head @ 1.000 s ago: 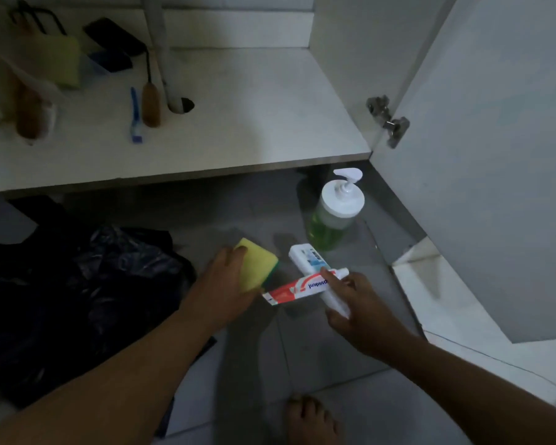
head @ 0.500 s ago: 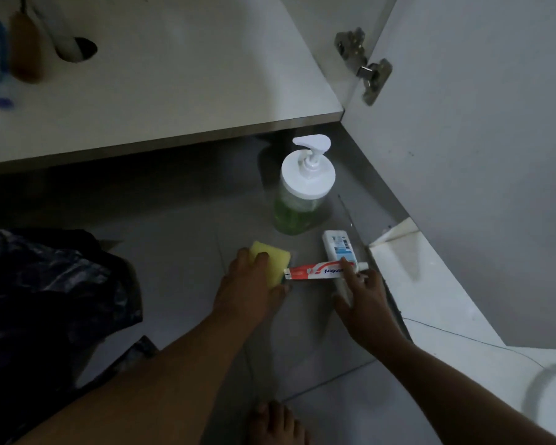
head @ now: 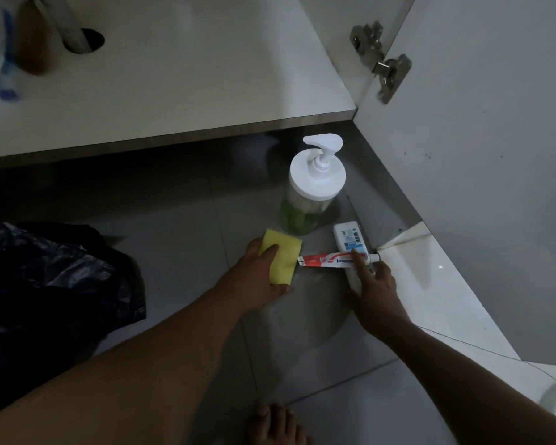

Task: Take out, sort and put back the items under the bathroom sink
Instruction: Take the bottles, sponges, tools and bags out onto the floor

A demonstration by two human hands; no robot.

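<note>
Sponge (head: 281, 255) lies left of toothpaste (head: 329, 261), pump bottle (head: 308, 194) behind both.

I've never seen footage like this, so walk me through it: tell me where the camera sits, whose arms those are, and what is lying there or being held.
There is no machine: a person wears a camera on the head, looking down at their own arms. The left hand holds a yellow sponge at the grey floor. The right hand grips a red toothpaste tube lying crosswise over a white tube. Just behind them stands a pump bottle of green liquid. A dark plastic bag lies to the left. Above is the open cabinet shelf, with a blue brush on it.
</note>
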